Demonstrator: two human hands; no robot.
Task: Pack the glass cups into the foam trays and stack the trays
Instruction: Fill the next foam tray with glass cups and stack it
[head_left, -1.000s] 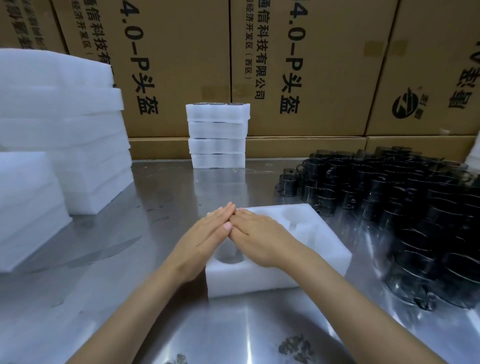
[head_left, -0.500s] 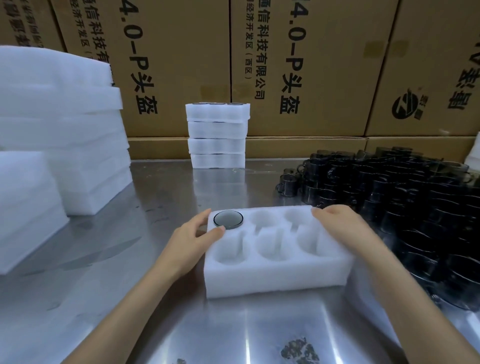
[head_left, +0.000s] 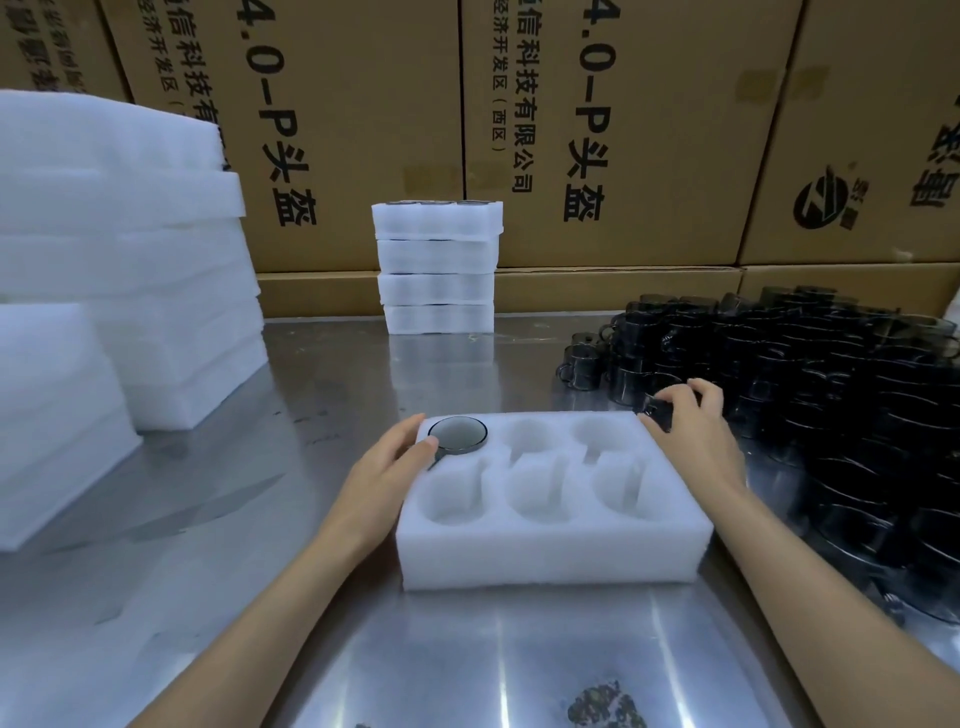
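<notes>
A white foam tray (head_left: 550, 556) with six round pockets lies on the steel table in front of me. One dark glass cup (head_left: 457, 434) sits in its far-left pocket; the other pockets hold nothing. My left hand (head_left: 384, 467) rests against the tray's far-left corner, thumb touching that cup's rim. Just past the tray's far-right corner, my right hand (head_left: 691, 431) curls its fingers round a dark glass cup (head_left: 655, 408) at the near edge of the cup pile (head_left: 831, 405).
A stack of several filled foam trays (head_left: 439, 270) stands at the back centre. Tall piles of foam trays (head_left: 119, 260) fill the left side. Cardboard boxes (head_left: 623, 130) wall off the back. Bare steel table (head_left: 234, 519) lies to the left of the tray.
Both hands were pressing together over the far-left pocket, then parted. My right hand moved right and farther back, off the tray and onto a cup in the pile. My left hand stayed at the tray's corner.
</notes>
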